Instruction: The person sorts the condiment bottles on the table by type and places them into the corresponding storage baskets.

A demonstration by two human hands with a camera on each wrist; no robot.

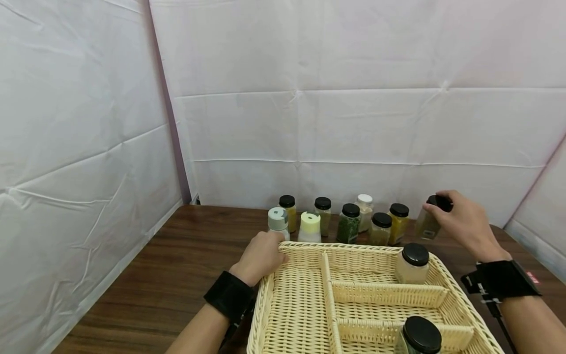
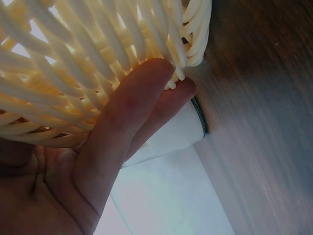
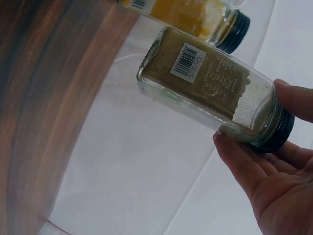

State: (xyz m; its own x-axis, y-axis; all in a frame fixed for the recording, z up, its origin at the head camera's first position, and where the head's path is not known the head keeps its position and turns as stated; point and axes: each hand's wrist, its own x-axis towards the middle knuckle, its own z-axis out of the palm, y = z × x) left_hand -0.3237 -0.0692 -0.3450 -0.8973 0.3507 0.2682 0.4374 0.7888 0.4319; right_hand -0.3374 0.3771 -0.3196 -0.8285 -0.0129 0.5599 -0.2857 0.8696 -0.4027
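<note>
My right hand grips a glass spice jar by its black lid. Brown powder fills most of the jar, and a barcode label shows on its side. It tilts in the hand beyond the basket's far right corner. At the far left corner of the wicker basket, my left hand holds the rim, thumb and fingers around the weave. Inside the basket, a jar of pale contents stands in the far right compartment, and another black-lidded jar is in the near right one.
Behind the basket stand several spice jars, among them a green herb jar, a yellow powder jar and a white-lidded jar. A grey-capped bottle and a yellow-capped bottle stand near the left hand. White sheeting encloses the wooden table.
</note>
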